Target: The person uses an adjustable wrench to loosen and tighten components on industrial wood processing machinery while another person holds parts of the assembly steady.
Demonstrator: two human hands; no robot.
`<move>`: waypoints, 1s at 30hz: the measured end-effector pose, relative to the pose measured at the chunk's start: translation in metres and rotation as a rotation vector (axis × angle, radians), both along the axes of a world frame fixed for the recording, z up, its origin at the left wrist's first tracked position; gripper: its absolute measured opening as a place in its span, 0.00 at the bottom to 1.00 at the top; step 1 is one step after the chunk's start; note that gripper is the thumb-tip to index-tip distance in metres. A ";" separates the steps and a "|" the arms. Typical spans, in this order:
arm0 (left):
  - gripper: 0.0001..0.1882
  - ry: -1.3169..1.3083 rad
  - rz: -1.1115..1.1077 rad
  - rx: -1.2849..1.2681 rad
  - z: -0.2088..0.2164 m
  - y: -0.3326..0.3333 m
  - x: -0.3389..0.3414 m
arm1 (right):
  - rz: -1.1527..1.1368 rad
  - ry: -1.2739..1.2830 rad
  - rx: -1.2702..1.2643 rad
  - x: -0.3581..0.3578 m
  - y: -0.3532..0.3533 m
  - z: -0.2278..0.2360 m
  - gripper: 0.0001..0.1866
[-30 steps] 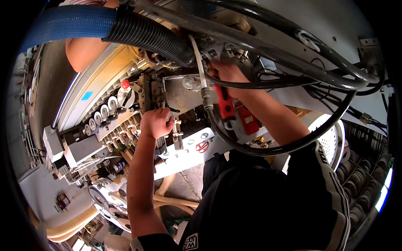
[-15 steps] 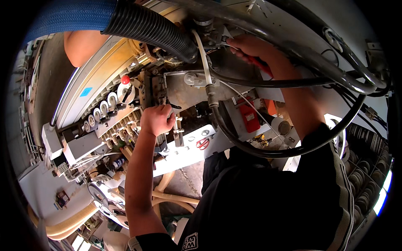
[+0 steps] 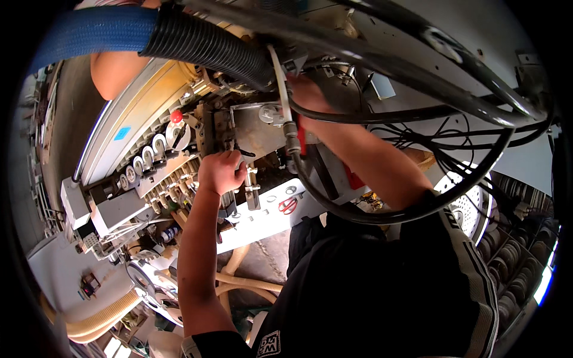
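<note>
My left hand (image 3: 222,172) is closed in a fist at the machine's metal bracket. A short black lever (image 3: 246,153) sticks out past its fingers, and the grip on it is mostly hidden. Further up and to the right, my right hand (image 3: 313,100) reaches in behind a pale hose (image 3: 280,80) and a black hose. From under this hand shows the red handle (image 3: 301,138) of a hand tool; its head is hidden. Beside the hands lies a grey metal cover plate (image 3: 253,128) of the machine.
Thick black hoses (image 3: 382,218) loop around my right arm. A blue hose (image 3: 98,30) with a black ribbed end crosses the upper left. Behind it shows another person's bare arm (image 3: 113,74). A red ball knob (image 3: 176,116) and rollers line the machine's left side.
My right hand has moved left and slightly down with the red-handled tool, going behind the pale hose. The hoses have shifted a little. My left hand has stayed at the lever.
</note>
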State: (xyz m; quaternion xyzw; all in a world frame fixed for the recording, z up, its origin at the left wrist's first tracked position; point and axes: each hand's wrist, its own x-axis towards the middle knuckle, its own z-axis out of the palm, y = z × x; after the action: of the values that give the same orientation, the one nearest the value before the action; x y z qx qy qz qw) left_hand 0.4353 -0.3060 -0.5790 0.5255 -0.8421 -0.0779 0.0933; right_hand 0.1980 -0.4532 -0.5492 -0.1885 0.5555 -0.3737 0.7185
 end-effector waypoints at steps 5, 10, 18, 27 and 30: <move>0.09 -0.019 0.024 -0.006 0.002 0.004 0.000 | 0.140 -0.059 -0.070 -0.019 -0.001 -0.015 0.10; 0.10 -0.029 0.013 0.015 0.003 -0.001 -0.003 | 0.510 0.142 -0.126 -0.091 0.001 0.006 0.17; 0.10 -0.008 0.017 -0.005 0.001 0.002 -0.002 | 0.755 0.463 -0.090 -0.118 -0.053 -0.008 0.21; 0.10 -0.019 -0.004 -0.011 -0.003 0.002 0.001 | 1.034 0.487 -0.234 -0.130 -0.091 0.011 0.20; 0.10 -0.030 -0.003 -0.013 -0.003 0.003 0.001 | 1.036 0.453 -0.262 -0.123 -0.097 0.004 0.19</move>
State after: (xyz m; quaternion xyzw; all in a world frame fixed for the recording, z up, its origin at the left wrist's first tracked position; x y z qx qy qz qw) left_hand 0.4366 -0.3033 -0.5816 0.5248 -0.8447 -0.0644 0.0838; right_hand 0.0754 -0.5501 -0.5454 -0.5984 0.4798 0.0109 0.6415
